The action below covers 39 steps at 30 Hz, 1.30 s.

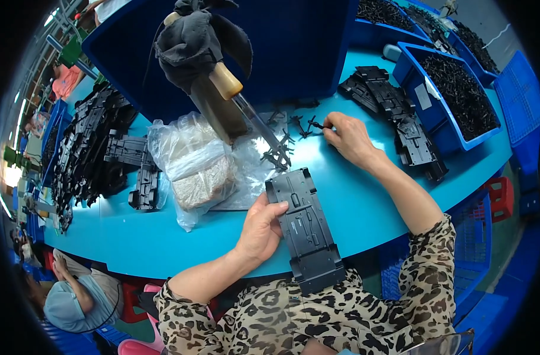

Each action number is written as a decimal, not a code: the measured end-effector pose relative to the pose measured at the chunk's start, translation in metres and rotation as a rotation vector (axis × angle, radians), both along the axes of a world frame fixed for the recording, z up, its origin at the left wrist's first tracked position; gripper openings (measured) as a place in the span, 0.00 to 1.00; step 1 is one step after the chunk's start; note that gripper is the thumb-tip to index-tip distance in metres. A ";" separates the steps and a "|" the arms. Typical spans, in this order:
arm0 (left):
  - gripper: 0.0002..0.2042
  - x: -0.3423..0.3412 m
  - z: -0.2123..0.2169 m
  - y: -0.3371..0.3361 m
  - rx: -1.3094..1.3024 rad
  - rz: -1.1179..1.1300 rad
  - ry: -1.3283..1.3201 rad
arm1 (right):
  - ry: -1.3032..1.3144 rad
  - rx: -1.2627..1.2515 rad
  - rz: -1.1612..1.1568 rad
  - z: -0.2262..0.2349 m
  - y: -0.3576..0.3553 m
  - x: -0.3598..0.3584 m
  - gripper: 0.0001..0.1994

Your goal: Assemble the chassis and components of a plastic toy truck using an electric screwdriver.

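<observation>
My left hand (pixel 259 231) grips a long black plastic vehicle chassis (pixel 308 231) by its left edge, thumb on top. The chassis is tilted, with its lower end by my lap. My right hand (pixel 351 139) is over the table beyond the chassis, thumb and fingers pinched on a small black plastic part (pixel 318 125). More small black parts (pixel 276 157) lie loosely just left of it, some on a clear plastic sheet. A tool with a wooden handle (pixel 225 81) and metal shaft, wrapped in dark cloth, slants above these parts.
A plastic-wrapped block (pixel 202 171) sits on the blue table (pixel 364 204). Black chassis are heaped at left (pixel 86 148) and lined up at right (pixel 409 121). A large blue bin (pixel 293 53) stands behind; blue bins (pixel 424 94) of black parts stand right. Another person (pixel 83 296) sits at left.
</observation>
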<state>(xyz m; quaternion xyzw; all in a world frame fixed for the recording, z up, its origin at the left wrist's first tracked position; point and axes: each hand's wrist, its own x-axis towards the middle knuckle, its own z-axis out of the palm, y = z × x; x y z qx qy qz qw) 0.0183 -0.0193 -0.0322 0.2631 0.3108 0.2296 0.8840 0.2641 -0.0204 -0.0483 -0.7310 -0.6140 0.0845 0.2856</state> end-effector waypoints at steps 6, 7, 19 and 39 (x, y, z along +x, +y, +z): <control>0.15 0.005 -0.003 0.000 0.009 -0.077 0.047 | 0.299 0.265 0.071 0.008 -0.035 -0.026 0.10; 0.15 0.005 -0.002 0.000 0.008 -0.084 0.050 | 0.155 0.369 0.176 0.011 -0.041 -0.031 0.11; 0.13 0.005 -0.010 0.002 0.092 -0.106 0.066 | -0.039 0.388 0.469 0.023 -0.058 -0.072 0.10; 0.17 0.001 -0.016 -0.003 0.175 -0.188 0.055 | 0.021 0.257 0.409 0.025 -0.059 -0.078 0.11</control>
